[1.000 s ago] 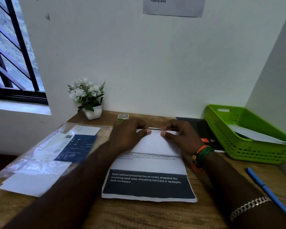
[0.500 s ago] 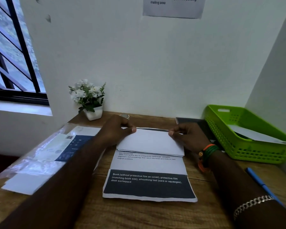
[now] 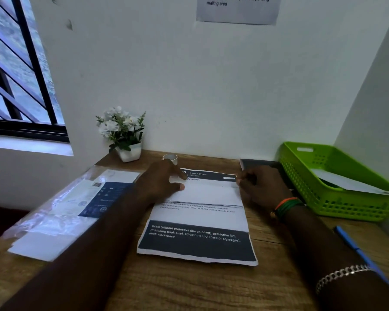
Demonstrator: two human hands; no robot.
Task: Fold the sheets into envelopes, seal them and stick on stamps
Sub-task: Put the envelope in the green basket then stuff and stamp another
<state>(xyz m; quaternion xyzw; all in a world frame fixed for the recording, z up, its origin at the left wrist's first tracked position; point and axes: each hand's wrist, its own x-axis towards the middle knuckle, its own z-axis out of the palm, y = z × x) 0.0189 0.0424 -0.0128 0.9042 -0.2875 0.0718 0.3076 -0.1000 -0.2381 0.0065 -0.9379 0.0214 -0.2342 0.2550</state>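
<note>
A printed sheet (image 3: 198, 221) lies in the middle of the wooden desk, with a dark band of white text at its near end. A white folded flap (image 3: 209, 193) lies across its far half, and a dark header strip shows just beyond the flap. My left hand (image 3: 157, 182) pinches the flap's far left corner between thumb and forefinger. My right hand (image 3: 263, 187) pinches the far right corner with curled fingers. I see no stamps.
A clear plastic sleeve with papers (image 3: 76, 203) lies at the left. A green basket (image 3: 346, 207) holding a white sheet stands at the right, a dark notebook (image 3: 258, 163) beside it. A blue pen (image 3: 355, 248) lies near right. A flower pot (image 3: 128, 151) and tape roll (image 3: 170, 157) stand by the wall.
My hands slid apart from the middle of the fold to its two far corners. The flap's far edge now lies nearer me, and the dark header shows beyond it.
</note>
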